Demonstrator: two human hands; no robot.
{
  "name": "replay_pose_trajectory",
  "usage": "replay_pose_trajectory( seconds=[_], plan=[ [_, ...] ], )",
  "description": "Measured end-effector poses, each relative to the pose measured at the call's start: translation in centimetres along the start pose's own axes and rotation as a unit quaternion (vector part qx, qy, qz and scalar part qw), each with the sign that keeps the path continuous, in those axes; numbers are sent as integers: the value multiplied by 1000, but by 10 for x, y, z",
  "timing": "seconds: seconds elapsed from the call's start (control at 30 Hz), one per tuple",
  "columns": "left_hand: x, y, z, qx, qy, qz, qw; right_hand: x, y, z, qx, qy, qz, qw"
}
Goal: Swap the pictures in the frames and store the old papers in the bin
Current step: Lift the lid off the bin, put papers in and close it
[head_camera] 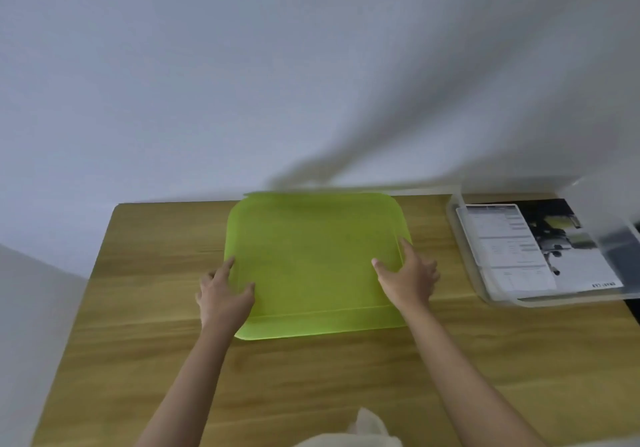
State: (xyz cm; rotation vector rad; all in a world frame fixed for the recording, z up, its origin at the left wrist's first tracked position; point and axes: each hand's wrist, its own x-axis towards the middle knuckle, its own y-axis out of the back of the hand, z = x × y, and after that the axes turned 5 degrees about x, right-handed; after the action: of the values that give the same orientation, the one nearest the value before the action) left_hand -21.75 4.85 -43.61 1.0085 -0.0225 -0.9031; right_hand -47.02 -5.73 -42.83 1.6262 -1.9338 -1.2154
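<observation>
A lime-green plastic lid (311, 259) with rounded corners lies flat in the middle of the wooden table (311, 384). My left hand (223, 294) holds its left edge, thumb on top and index finger stretched along the rim. My right hand (410, 277) holds the right edge the same way, thumb resting on the lid's surface. At the far right stands a clear plastic bin (498, 303) with printed papers (512, 249) lying inside, a white form on top of a dark picture. No picture frame is in sight.
A pale wall rises directly behind the table's back edge. A piece of light cloth (367, 429) shows at the bottom edge, close to me. The table's left edge runs diagonally beside a grey floor.
</observation>
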Motion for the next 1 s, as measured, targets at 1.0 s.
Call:
replay_pose_trajectory(
  seconds=[1.0],
  plan=[
    [-165, -216, 301, -57, -111, -26, 992, 223, 315, 206, 145, 89, 87, 982]
  ],
)
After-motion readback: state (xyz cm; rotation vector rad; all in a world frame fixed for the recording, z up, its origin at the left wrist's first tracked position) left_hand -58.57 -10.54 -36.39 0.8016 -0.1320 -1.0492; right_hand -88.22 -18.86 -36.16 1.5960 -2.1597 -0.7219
